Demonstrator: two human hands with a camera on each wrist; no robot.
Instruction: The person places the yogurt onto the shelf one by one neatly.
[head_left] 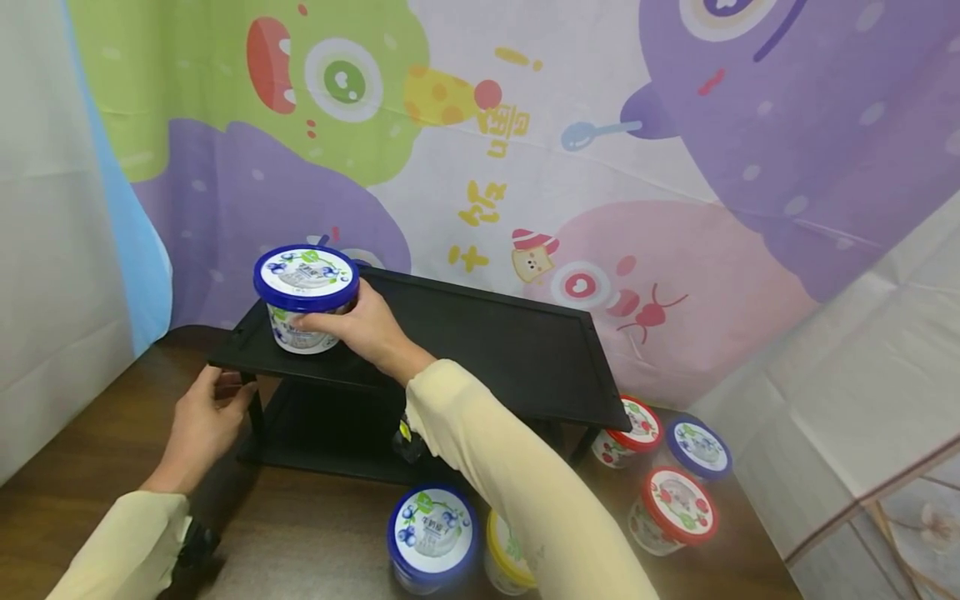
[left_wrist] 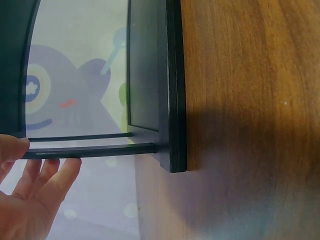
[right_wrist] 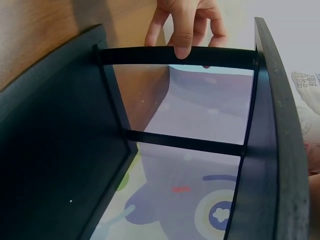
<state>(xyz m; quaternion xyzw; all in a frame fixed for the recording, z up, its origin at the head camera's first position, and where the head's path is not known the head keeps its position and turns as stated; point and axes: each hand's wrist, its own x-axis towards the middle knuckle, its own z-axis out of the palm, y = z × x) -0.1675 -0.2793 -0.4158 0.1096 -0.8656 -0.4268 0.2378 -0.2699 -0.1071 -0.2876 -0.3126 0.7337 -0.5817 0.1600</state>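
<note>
A black two-tier rack (head_left: 487, 350) stands on the wooden table. At the left end of its upper shelf, my right hand (head_left: 371, 325) grips a tub with a blue lid (head_left: 306, 273) and blueberry pictures, thumb across the front of its side. The tub is upright, its base at the shelf surface. My left hand (head_left: 206, 425) holds the rack's front left post (right_wrist: 140, 56) just under the upper shelf. In the right wrist view the left thumb crosses that post, with the other fingers behind it. Only a strip of the tub's side (right_wrist: 307, 82) shows there.
In front of the rack stand another blue-lidded tub (head_left: 432, 533) and a yellow-lidded tub (head_left: 506, 554), partly behind my right sleeve. Right of it are two red-lidded tubs (head_left: 678, 504) (head_left: 636, 425) and a blue-lidded one (head_left: 699, 448). A cartoon-print curtain (head_left: 465, 167) hangs behind.
</note>
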